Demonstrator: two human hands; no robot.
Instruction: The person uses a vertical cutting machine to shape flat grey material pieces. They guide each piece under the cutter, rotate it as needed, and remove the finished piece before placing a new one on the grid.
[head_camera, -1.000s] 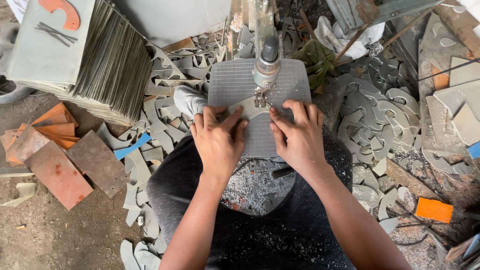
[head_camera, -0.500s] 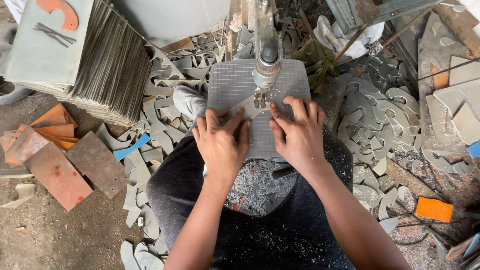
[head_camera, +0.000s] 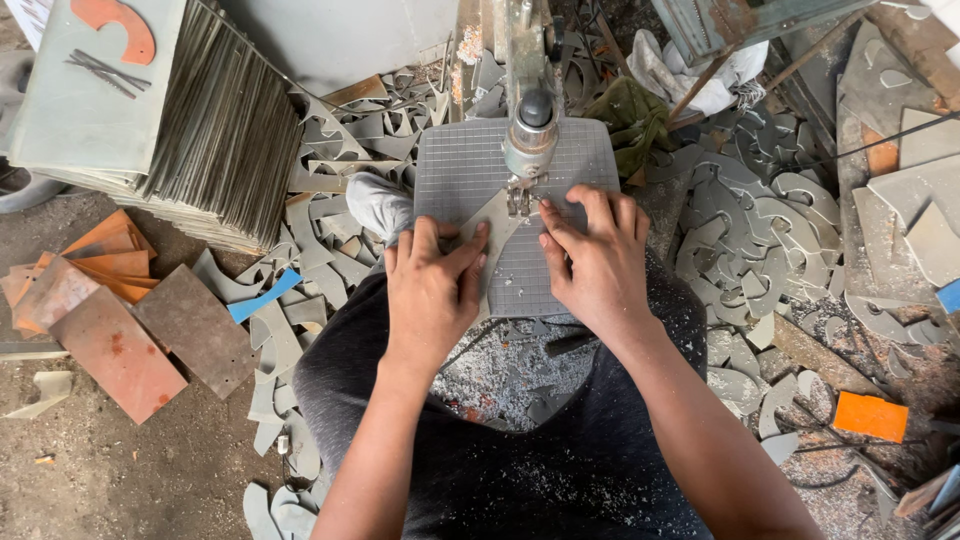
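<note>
Two hands, left hand (head_camera: 432, 290) and right hand (head_camera: 592, 262), pressed flat on grey tile piece (head_camera: 493, 222); fingertips near saw blade (head_camera: 521, 200), slip risks cuts.

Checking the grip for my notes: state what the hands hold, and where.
Both hands, left and right, press a flat grey tile piece on the saw table, fingers on opposite sides near the blade.

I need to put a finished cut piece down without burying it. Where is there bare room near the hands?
Bare floor lies lower left, below the reddish tiles. The grid table has a free strip at its left edge. The offcuts on the right are crowded; both the left hand and right hand press the workpiece.
</note>
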